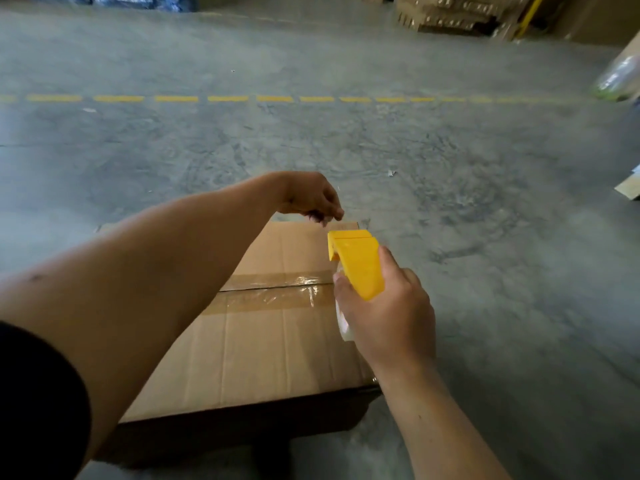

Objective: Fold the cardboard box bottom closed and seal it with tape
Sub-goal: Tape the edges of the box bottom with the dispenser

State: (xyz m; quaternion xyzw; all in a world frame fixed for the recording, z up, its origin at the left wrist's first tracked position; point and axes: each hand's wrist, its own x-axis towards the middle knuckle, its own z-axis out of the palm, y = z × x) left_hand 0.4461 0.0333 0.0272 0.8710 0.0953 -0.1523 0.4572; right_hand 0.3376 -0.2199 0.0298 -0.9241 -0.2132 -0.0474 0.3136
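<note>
A brown cardboard box (pixel 256 348) lies on the concrete floor with its flaps folded flat. Clear tape (pixel 277 289) runs across the seam between the flaps. My right hand (pixel 388 313) grips a yellow tape dispenser (pixel 358 261) holding a roll of clear tape, at the box's right edge by the end of the seam. My left arm crosses over the box, and my left hand (pixel 311 199) hovers above the far right corner with fingers pinched together, perhaps on a clear tape end, though I cannot tell.
Grey concrete floor (pixel 485 202) surrounds the box, with a dashed yellow line (pixel 225 98) across it farther off. Stacked cardboard (pixel 457 15) stands at the far right. A clear plastic bag (pixel 620 77) and a cardboard scrap (pixel 628 188) lie at the right edge.
</note>
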